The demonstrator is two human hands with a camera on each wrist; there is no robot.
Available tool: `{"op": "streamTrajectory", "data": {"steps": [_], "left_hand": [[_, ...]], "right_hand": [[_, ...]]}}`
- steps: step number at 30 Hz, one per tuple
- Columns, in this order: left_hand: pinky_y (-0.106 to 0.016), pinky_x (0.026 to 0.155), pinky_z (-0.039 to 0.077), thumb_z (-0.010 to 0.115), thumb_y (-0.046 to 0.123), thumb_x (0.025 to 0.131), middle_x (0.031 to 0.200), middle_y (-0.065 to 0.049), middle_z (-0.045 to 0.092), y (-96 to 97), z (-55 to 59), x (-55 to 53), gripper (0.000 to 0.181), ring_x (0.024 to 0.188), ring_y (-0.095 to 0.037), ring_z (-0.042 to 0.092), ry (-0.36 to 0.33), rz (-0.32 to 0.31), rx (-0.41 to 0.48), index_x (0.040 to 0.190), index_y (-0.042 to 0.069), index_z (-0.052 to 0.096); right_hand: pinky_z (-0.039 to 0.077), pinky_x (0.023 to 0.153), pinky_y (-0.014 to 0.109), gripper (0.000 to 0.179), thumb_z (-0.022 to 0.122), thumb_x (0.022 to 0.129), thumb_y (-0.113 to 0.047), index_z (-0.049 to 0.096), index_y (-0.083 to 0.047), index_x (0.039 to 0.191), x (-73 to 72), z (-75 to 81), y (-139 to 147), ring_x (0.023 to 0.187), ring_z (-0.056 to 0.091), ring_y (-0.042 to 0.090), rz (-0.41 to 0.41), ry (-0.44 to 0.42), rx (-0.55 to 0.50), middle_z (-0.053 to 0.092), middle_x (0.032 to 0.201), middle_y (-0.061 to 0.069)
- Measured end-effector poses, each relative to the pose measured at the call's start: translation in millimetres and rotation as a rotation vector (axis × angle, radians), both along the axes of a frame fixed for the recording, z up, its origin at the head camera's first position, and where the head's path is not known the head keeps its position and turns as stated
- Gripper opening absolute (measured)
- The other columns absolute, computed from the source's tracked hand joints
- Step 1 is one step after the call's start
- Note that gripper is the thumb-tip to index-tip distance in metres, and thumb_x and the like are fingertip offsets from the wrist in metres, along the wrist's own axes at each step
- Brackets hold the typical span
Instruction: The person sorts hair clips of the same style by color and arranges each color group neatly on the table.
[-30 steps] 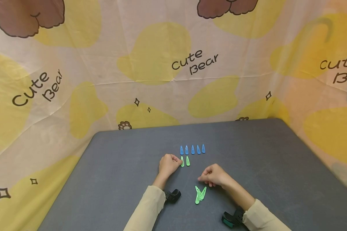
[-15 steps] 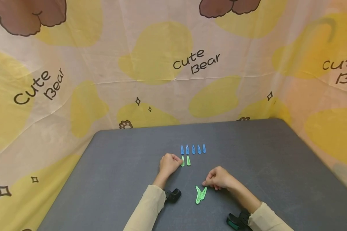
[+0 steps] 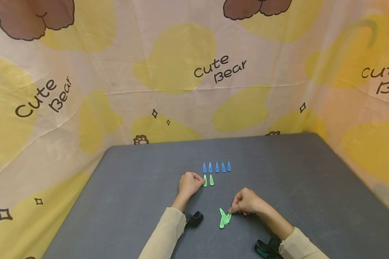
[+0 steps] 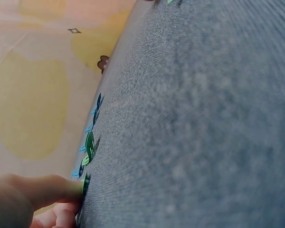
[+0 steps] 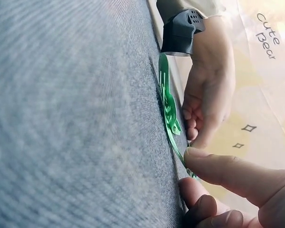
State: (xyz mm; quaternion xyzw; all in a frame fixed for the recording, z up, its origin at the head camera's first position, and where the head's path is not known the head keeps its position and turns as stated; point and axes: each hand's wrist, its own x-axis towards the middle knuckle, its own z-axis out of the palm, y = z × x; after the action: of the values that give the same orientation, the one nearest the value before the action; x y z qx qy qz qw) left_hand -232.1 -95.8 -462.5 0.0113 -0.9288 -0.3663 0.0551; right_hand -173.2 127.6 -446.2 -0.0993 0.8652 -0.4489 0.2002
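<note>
My left hand [image 3: 189, 184] is at the left end of a short row of green hair clips, pinching the first clip [image 3: 205, 181] by its side between thumb and fingers. A second green hair clip [image 3: 211, 180] lies just right of it. Nearer to me, a small overlapping pile of green hair clips [image 3: 222, 219] rests on the table. My right hand [image 3: 245, 201] reaches down at the pile's upper right. Its thumb and index finger pinch the tip of one green clip [image 5: 176, 149], which still overlaps the others in the right wrist view.
Above the green row, several blue hair clips [image 3: 217, 167] stand side by side in a line on the dark grey table [image 3: 142, 187]. A patterned cloth [image 3: 175, 64] hangs behind the table. Each wrist wears a black camera band [image 3: 194, 219].
My right hand has moved a little right and toward me, down to the pile, and its fingertips now take hold of a clip there. The left hand stays at its clip.
</note>
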Motion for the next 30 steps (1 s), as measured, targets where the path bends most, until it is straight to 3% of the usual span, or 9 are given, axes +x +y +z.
{"op": "streamTrajectory", "data": {"steps": [13,30], "left_hand": [[-0.026,0.057,0.040,0.075,0.018,0.076,0.059,-0.006,0.069,0.1,-1.7,-0.7,0.017,0.052,-0.010,0.051,0.001,0.001,0.005,0.066,0.005,0.073],[-0.025,0.055,0.040,0.076,0.018,0.076,0.060,-0.006,0.069,0.1,-2.3,-1.6,0.017,0.052,-0.010,0.051,0.002,0.005,0.003,0.065,0.005,0.073]], "right_hand": [[0.032,0.045,0.020,0.014,0.078,0.073,-0.007,0.069,0.002,0.069,-3.5,0.0,4,0.041,0.039,0.003,0.056,-0.030,-0.060,0.047,0.047,-0.010],[0.038,0.046,0.019,0.016,0.071,0.080,-0.005,0.067,0.010,0.082,-9.7,2.6,14,0.048,0.051,0.002,0.166,-0.093,-0.170,0.056,0.055,-0.007]]}}
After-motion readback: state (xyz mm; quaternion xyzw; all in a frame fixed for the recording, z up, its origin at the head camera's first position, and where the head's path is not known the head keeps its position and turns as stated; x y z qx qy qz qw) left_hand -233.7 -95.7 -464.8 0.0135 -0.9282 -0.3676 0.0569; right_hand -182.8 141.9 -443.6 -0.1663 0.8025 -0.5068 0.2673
